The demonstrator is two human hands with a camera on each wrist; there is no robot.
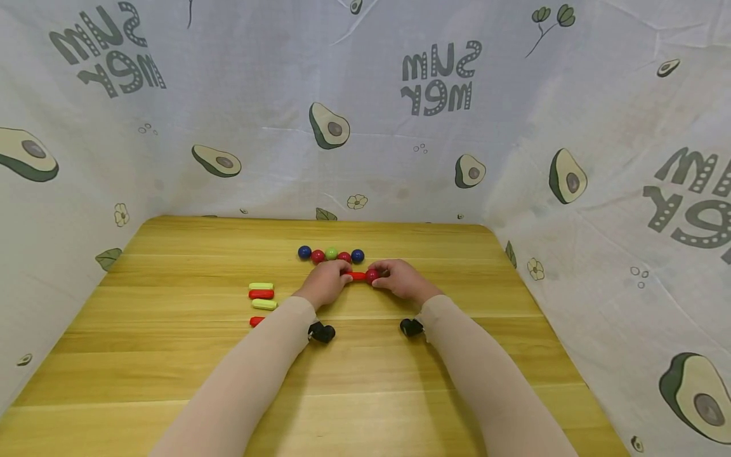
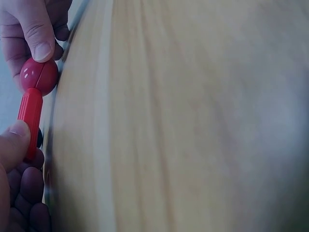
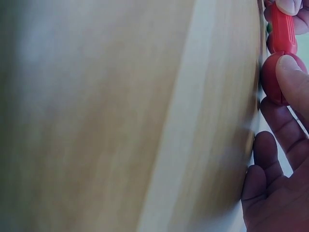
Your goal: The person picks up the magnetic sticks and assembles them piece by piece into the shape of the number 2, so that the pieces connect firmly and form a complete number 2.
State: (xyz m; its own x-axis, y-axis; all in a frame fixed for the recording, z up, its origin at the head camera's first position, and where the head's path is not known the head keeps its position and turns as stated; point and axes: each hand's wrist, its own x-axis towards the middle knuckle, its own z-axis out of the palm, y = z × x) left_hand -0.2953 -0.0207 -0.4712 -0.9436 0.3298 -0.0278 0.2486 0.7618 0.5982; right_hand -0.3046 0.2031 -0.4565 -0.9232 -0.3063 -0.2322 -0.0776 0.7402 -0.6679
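Observation:
My left hand point(image 1: 326, 283) pinches a red ridged rod point(image 2: 31, 113) between thumb and fingers. A dark red ball point(image 2: 39, 76) is in my right hand point(image 1: 402, 279), gripped by thumb and fingertips. In both wrist views the rod's end meets the ball; how deep it sits inside cannot be told. Just beyond the hands lies a row of balls: a blue ball point(image 1: 305, 252), a red ball point(image 1: 318, 256), a green ball point(image 1: 331, 253), another red ball point(image 1: 344, 256) partly behind my left fingers, and another blue ball point(image 1: 357, 256).
Left of my left arm lie a yellow-green rod point(image 1: 261, 286), a red rod point(image 1: 261, 294), another yellow-green rod point(image 1: 264, 304) and a red rod point(image 1: 257, 321) partly covered by the sleeve. The wooden table point(image 1: 171, 368) is bordered by a printed cloth point(image 1: 377, 165) behind and at the sides.

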